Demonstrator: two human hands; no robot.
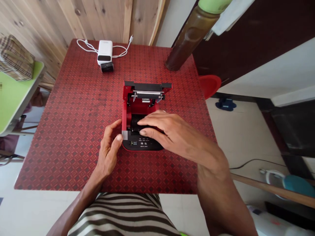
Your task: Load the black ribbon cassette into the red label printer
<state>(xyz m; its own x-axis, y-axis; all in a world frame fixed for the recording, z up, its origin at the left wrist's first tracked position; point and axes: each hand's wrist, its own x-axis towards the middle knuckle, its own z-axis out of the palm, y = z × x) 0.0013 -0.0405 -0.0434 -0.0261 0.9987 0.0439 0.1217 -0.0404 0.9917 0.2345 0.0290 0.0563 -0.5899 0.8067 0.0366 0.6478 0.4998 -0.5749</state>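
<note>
A small red and black printer (128, 108) stands in the middle of the red patterned table (73, 124) with its lid flipped open toward the far side. My left hand (110, 149) rests against the printer's near left corner, thumb and fingers touching its side, holding nothing. My right hand (167, 132) lies flat over the open compartment, fingers stretched out to the left and touching the black inside part. What lies under the right hand is hidden.
A white power bank (105, 51) with a white cable (123, 49) and a small black device (107, 67) lie at the table's far edge. A brown bottle with a green cap (192, 32) stands at the far right. A green table (12, 95) is on the left.
</note>
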